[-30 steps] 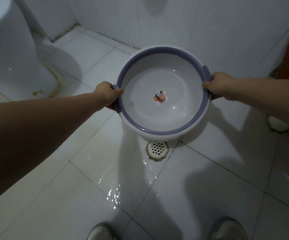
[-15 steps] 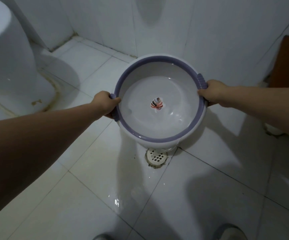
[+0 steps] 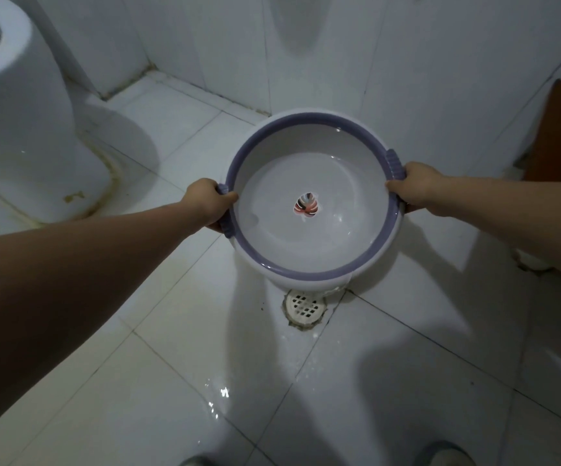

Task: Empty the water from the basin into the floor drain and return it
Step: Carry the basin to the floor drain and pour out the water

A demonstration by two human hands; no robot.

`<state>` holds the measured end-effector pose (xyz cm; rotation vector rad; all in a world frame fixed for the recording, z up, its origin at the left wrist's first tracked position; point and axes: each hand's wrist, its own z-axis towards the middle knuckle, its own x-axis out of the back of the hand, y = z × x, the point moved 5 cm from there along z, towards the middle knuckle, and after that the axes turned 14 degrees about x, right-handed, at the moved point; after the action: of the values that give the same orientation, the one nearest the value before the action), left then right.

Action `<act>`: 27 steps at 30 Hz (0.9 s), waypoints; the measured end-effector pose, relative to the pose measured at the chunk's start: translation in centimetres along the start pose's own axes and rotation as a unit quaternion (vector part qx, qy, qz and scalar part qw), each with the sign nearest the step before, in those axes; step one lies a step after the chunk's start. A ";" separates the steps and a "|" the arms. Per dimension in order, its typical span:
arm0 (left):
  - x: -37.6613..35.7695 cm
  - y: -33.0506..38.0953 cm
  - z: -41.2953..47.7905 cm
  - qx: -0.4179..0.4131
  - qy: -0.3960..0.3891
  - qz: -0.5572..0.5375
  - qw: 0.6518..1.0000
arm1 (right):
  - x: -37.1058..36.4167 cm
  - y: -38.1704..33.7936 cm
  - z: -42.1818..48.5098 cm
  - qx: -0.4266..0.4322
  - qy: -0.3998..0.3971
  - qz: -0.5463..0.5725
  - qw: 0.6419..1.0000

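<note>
Above the round white floor drain [image 3: 304, 307], I see my left hand [image 3: 206, 204] and right hand [image 3: 415, 188] clamped on opposite handles of the white, purple-rimmed plastic basin [image 3: 309, 250], held between them

1. Basin [image 3: 312, 250] between my left hand [image 3: 206, 205] and right hand [image 3: 413, 188], above floor drain [image 3: 304, 306]
2. Toilet [image 3: 20, 129] far left
3. Wall [image 3: 339, 52] behind basin
4. My shoes [image 3: 447, 457] nearest me
</note>
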<state>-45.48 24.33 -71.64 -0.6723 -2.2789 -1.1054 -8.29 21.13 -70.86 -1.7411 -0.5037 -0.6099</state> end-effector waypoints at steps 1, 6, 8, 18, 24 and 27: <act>0.0 0.0 0.1 -0.001 0.002 0.003 1.000 | 0.0 0.0 0.0 0.002 0.001 0.000 1.000; 0.0 -0.4 0.2 0.000 0.006 0.006 1.000 | -0.1 -0.1 0.0 0.012 0.004 -0.002 1.000; -0.1 -0.5 0.2 0.001 0.004 0.005 1.000 | -0.2 -0.1 -0.1 0.013 0.002 0.000 1.000; -0.3 -0.8 0.7 0.000 -0.004 0.003 1.000 | -0.5 0.4 0.1 0.025 -0.001 -0.001 1.000; -0.4 -0.7 0.9 -0.008 -0.008 -0.002 1.000 | -0.4 0.6 0.1 0.029 0.001 -0.012 1.000; -0.6 -0.7 1.0 -0.012 -0.005 -0.002 1.000 | -0.4 0.7 0.1 0.032 0.003 -0.019 0.999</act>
<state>-45.71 24.69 -72.91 -0.6853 -2.2789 -1.1361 -8.18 21.00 -71.66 -1.6726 -0.5464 -0.6195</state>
